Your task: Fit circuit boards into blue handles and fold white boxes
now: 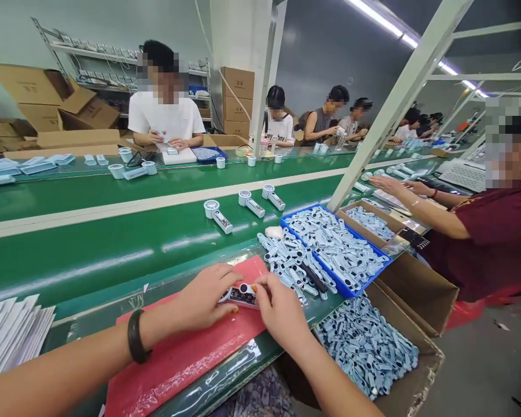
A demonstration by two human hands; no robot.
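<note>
White sheets [8, 333] are running off the left edge of the view, so we are seeing only their fanned corners. Moving right, a dark bracelet [134, 337] is circling our left wrist, and our left hand [206, 298] is resting on the red foam mat [178, 359], its fingers curled over one end of a small handheld device [243, 295]. Most of that device is being covered by both sets of fingers; we are making out only a pale round ring and a dark strip of body, and what is printed on it is too small to read. Our right hand [282, 313] is pinching the other end, thumb and forefinger pressed onto it, so the device is lying between the two hands, just above the mat. Further right, loose pale blue parts [286, 260] are lying heaped beside a blue tray [370, 274] of the same, and a cardboard box [417, 370] below is being cut off by the table edge.
</note>
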